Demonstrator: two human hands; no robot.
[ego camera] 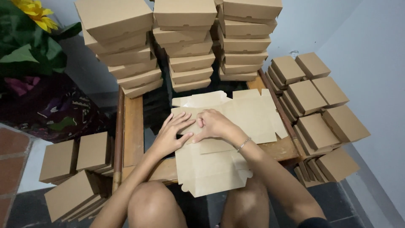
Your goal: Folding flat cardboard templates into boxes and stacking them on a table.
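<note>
Three tall stacks of closed brown cardboard boxes (190,46) stand at the far edge, w/ lids shut, so contents can't be told. Stack at left leans slightly; middle and right stacks sit straighter.

Low wooden table (133,122) lies in front of you, btwn your knees (154,202) and the stacks; it bears the flat stock.

At your right, a leaning pile of closed boxes (314,114) rests on the floor beside the table and against the pale wall; all lids closed, insides hidden.

At your left, a smaller group of closed boxes (74,169) sits on the floor, some upright, some tipped; again nothing inside shows.

Flat cardboard blank (249,114), unfolded, lies on the table top, approx. centre; further flat sheets under it overhang the near edge toward your legs.

Your left hand (171,135) presses on the blank w/ fingers spread flat, palm down: not clenched, gripping nothing, only bearing on the sheet.

Your right hand (213,124) lies just beside the left, touching the same blank, fingers curled at a fold line; whether it pinches a flap can't be told.

Thin bracelet (244,144) circles your right wrist.

Yellow flower (36,12) w/ green leaves shows at top left.
</note>
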